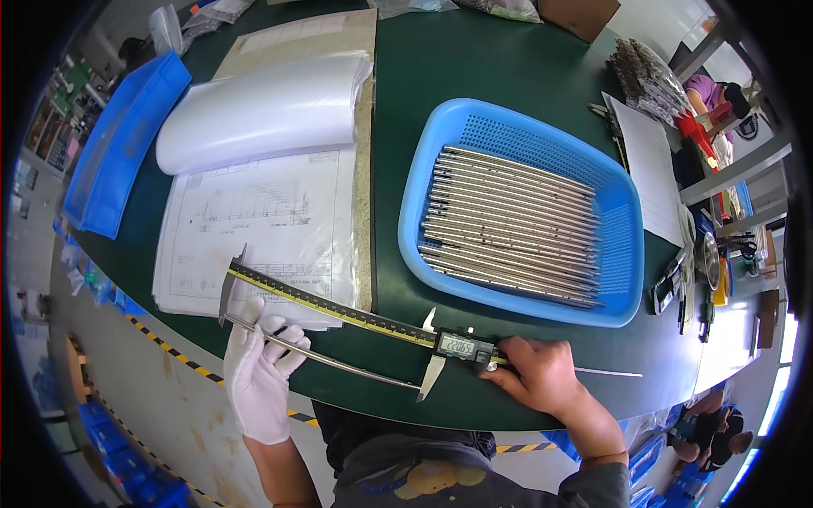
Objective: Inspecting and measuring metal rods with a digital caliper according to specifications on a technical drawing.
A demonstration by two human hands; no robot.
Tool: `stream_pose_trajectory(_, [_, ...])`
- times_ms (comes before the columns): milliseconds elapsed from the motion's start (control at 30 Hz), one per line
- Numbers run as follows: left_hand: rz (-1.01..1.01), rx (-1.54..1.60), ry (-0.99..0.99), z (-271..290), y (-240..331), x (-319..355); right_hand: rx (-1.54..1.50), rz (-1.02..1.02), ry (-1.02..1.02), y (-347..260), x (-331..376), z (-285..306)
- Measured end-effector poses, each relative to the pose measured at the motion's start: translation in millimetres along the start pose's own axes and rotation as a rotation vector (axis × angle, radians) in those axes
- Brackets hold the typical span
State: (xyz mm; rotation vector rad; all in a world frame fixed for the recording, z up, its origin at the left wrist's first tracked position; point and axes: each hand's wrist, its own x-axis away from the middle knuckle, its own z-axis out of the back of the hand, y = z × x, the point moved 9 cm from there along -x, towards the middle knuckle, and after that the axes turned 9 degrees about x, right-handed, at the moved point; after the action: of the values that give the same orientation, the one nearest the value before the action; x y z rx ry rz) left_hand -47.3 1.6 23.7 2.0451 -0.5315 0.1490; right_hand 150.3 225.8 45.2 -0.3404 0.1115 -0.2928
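Observation:
My left hand (pixel 258 368), in a white glove, pinches the left end of a long thin metal rod (pixel 347 364) that lies across the green table's near edge. My bare right hand (pixel 542 372) grips the sliding head of a long digital caliper (pixel 356 317). The caliper lies just above the rod, its fixed jaw at the rod's left end and its sliding jaw touching the rod farther right. A blue plastic basket (pixel 622 296) behind my right hand holds several similar metal rods (pixel 508 224) laid side by side.
A stack of drawings in clear sleeves (pixel 262 212) lies open at the left on the green table (pixel 406 85). A blue tray (pixel 118 144) sits at the far left. Paper sheets (pixel 656 169) and small tools lie right of the basket. Another person sits lower right.

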Motion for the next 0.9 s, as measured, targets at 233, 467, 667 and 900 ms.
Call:
stream_pose_trajectory(233, [0.001, 0.008, -0.002, 0.3, -0.2, -1.1, 0.003, -0.008, -0.017, 0.0, 0.0, -0.7])
stream_pose_trajectory(467, [0.002, -0.008, 0.028, 1.6, 0.1, 1.5, -0.064, -0.041, -0.036, 0.5, -0.2, 1.7])
stream_pose_trajectory(667, [-0.001, -0.014, 0.027, -1.1, -0.7, 0.1, -0.080, -0.066, -0.018, 3.7, 0.1, 2.2])
stream_pose_trajectory(900, [-0.008, 0.042, 0.005, 5.7, 2.2, -2.9, -0.114, -0.058, -0.017, 0.8, -6.3, 1.6])
